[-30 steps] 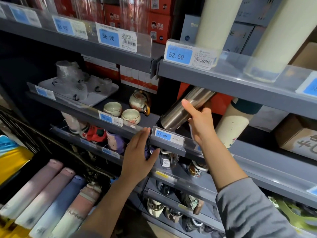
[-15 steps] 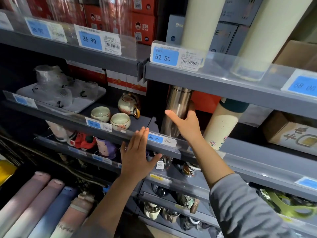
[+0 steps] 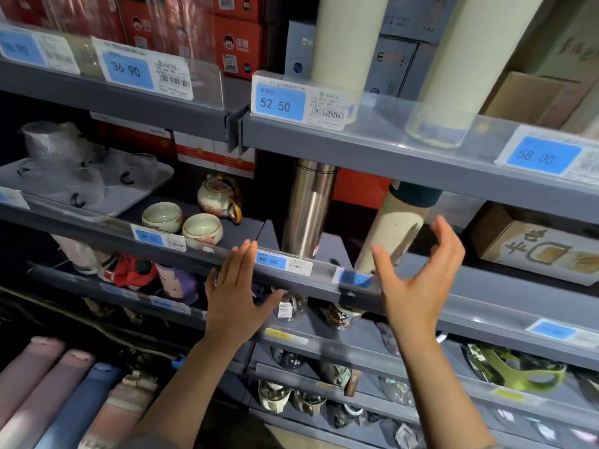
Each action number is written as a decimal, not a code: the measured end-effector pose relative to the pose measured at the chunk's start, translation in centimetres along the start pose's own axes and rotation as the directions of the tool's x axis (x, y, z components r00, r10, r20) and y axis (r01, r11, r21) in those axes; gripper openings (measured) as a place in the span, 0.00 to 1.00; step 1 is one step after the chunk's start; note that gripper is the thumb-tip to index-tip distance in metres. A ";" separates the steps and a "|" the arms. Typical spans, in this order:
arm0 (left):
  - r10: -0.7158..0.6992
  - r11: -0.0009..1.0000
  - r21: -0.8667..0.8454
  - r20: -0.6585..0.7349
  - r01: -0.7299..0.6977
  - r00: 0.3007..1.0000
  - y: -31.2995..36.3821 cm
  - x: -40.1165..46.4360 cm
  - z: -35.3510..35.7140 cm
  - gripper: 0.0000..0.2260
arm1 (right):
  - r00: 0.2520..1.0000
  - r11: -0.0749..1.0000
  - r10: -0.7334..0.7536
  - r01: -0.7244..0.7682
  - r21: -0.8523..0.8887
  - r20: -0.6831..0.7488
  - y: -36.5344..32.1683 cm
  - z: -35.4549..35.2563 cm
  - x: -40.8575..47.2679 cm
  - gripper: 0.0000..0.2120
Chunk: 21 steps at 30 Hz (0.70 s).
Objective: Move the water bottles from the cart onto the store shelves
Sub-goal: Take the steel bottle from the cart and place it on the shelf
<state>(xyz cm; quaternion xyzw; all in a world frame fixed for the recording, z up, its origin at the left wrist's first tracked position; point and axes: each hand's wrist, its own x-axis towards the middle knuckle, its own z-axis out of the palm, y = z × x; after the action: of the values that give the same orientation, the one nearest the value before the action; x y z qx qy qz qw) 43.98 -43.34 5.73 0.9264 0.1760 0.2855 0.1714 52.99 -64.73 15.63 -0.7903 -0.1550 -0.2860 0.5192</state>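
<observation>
1. Change noted: half a second ago your right hand gripped the steel bottle as you stood it up. You have now let go; the hand sits clear of it, fingers spread and lightly curved, grasping nothing.
2. The steel bottle stands upright, unsupported, on the middle shelf, behind the 45.00 price tag and just beside the speckled cream bottle.
3. Your left hand is flat and released, fingertips at the shelf edge, much as a second ago.
4. Judgement: this placement looks finished.
5. More bottles lie at lower left, apparently on the cart; the task appears unfinished.
</observation>
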 end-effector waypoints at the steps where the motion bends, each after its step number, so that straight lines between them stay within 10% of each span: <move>1: -0.002 1.000 -0.008 -0.007 0.002 1.000 -0.1 0.0 0.1 0.37 | 0.999 0.998 0.047 -0.047 -0.038 0.015 0.9 -0.4 0.8 0.43; 7: -0.024 0.999 -0.035 -0.010 0.023 1.000 0.2 0.1 -0.1 0.36 | 0.878 0.940 0.338 -0.331 -0.079 0.339 3.4 0.9 3.3 0.37; 21: -0.021 1.000 -0.017 0.003 0.021 1.000 0.0 0.0 0.0 0.38 | 0.900 0.953 0.284 -0.226 -0.202 0.331 2.4 3.3 2.4 0.35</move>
<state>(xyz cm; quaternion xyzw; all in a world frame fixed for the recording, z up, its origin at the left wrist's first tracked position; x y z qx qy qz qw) 43.98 -43.32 5.73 0.9233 0.1831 0.2840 0.1827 57.12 -62.85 14.34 -0.8811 -0.1182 -0.0786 0.4511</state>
